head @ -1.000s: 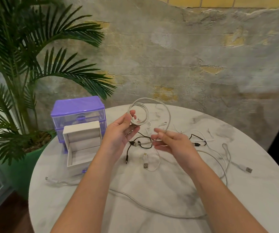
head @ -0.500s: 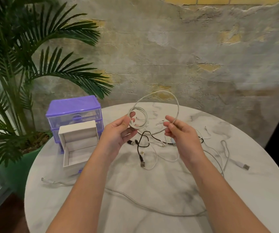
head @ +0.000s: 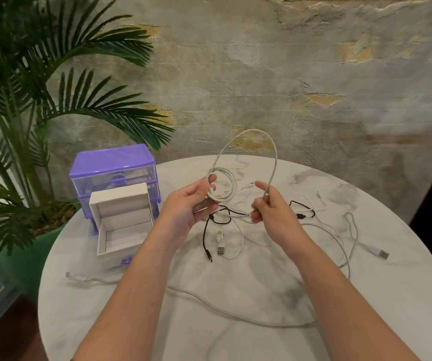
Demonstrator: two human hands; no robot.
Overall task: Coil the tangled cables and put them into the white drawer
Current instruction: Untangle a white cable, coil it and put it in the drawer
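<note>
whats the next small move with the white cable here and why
Probably bring the right hand over to the left hand and lay the raised loop onto the small coil held there, since that loop stands open above it and isn't gathered yet.

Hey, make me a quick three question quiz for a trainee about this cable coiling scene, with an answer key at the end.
1. True or false: the white drawer is pulled open and has no cable in it.
2. Which hand holds the small finished loops of the white cable?
A. left hand
B. right hand
3. Fill in: the black cable lies on the ____.

Key
1. True
2. A; the right hand pinches the big loop.
3. marble table
</note>
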